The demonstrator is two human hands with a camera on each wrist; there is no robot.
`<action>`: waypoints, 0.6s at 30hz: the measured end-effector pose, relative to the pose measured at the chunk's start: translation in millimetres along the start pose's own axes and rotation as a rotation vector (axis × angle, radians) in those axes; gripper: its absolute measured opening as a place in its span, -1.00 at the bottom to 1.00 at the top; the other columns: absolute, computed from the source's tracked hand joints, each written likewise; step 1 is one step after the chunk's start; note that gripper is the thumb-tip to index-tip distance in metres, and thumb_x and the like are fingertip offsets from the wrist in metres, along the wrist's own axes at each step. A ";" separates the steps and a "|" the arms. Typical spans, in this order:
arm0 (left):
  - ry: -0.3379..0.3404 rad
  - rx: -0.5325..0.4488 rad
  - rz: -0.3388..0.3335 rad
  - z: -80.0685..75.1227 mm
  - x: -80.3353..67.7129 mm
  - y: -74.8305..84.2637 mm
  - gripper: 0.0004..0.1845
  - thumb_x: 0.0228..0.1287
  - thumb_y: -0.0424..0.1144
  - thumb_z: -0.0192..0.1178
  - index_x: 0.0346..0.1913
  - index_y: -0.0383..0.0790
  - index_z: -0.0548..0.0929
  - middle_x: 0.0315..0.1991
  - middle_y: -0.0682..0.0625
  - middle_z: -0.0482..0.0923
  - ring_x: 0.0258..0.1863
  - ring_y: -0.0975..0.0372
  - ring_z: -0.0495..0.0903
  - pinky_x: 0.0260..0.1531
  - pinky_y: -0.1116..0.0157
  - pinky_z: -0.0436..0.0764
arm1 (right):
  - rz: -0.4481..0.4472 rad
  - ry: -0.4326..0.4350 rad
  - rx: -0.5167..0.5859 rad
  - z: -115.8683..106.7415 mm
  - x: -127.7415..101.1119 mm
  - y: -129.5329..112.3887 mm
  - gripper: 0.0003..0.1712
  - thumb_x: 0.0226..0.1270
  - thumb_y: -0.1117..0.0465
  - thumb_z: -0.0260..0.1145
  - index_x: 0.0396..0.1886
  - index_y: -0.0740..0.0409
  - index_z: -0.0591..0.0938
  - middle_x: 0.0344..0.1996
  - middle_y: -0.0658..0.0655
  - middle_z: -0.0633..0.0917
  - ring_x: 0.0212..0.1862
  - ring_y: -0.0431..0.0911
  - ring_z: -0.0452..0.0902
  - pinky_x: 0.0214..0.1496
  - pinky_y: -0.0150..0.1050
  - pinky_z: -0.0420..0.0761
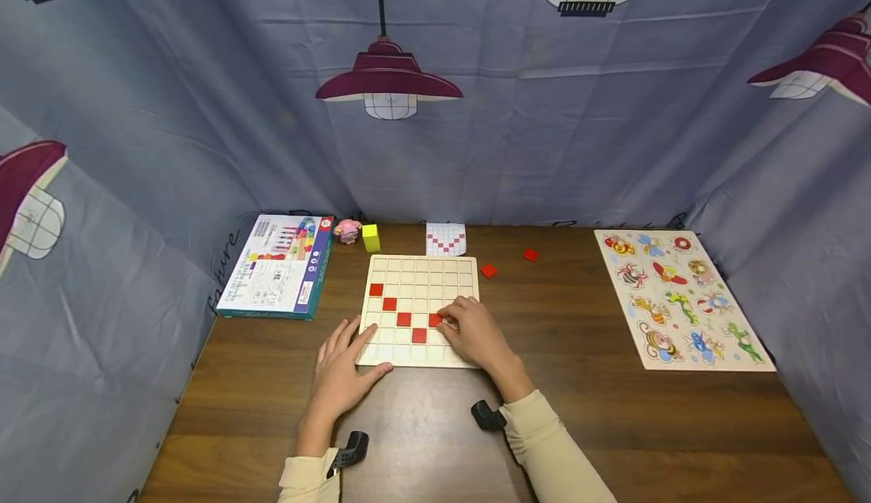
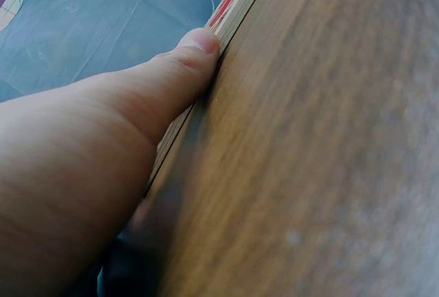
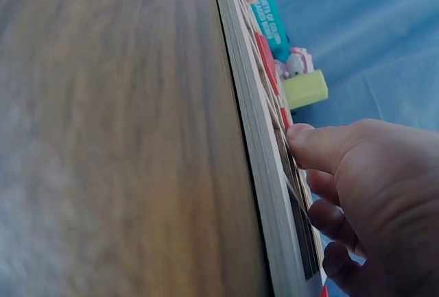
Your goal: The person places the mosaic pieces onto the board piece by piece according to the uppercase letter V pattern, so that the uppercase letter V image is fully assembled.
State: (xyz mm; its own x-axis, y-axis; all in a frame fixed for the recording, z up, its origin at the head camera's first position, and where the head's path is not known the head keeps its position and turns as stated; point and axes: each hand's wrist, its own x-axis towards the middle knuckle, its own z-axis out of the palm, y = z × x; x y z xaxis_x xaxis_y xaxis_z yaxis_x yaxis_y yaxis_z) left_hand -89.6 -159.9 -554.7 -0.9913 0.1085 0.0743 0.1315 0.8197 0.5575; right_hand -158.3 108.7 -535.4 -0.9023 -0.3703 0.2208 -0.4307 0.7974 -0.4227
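Note:
A pale wooden grid board [image 1: 422,277] lies on the table, with several red square tiles [image 1: 404,319] in its cells along a diagonal that falls to the right. My right hand [image 1: 476,333] holds another red tile [image 1: 435,320] between thumb and fingers, at a cell up and right of the lowest one. In the right wrist view the thumb [image 3: 305,143] meets the tile at board level. My left hand [image 1: 340,371] rests with spread fingers on the board's lower left corner, its thumb [image 2: 199,43] along the near edge.
Two loose red tiles [image 1: 488,270] lie right of the board. Behind it are a card with a red V pattern [image 1: 445,239], a yellow block [image 1: 370,238] and a pink figurine [image 1: 347,231]. A box [image 1: 275,265] sits left; an insect picture puzzle board [image 1: 680,302] lies right.

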 end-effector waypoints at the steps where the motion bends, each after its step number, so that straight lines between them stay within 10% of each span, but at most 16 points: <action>1: 0.004 0.001 0.000 0.1 0.5 -0.1 -0.15 0.13 0.26 0.42 0.48 0.10 0.45 0.58 -0.10 0.21 0.61 -0.09 0.05 0.48 -0.29 0.05 | 0.001 0.001 0.003 0.3 0.5 0.2 -0.80 0.32 0.11 0.47 -0.11 0.05 0.80 -0.30 -0.03 0.68 -0.26 -0.15 0.48 -0.14 -0.21 0.54; 8: 0.010 -0.004 0.011 0.6 2.2 2.7 -0.16 0.13 0.27 0.42 0.47 0.10 0.47 0.57 -0.12 0.24 0.59 -0.11 0.08 0.46 -0.31 0.07 | 0.108 -0.002 0.165 -11.7 0.4 15.6 -0.64 0.31 0.09 0.48 0.05 0.10 0.77 -0.20 0.04 0.69 -0.14 -0.07 0.54 -0.03 -0.09 0.54; 18: -0.006 0.003 -0.014 -1.5 1.4 -0.2 -0.14 0.12 0.28 0.42 0.48 0.11 0.45 0.58 -0.09 0.22 0.61 -0.07 0.05 0.48 -0.26 0.06 | 0.268 0.013 0.226 -51.0 19.3 109.1 -0.47 0.38 0.09 0.42 0.32 0.08 0.62 0.15 0.26 0.57 0.19 0.21 0.48 0.26 0.19 0.50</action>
State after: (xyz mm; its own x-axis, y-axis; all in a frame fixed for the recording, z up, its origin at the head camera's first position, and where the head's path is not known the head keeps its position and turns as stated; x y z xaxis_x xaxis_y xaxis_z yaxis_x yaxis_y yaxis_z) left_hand -91.0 -160.8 -553.5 -0.9930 0.1003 0.0618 0.1177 0.8231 0.5556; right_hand -221.7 212.9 -532.4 -0.9842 -0.1547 0.0865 -0.1734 0.7395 -0.6504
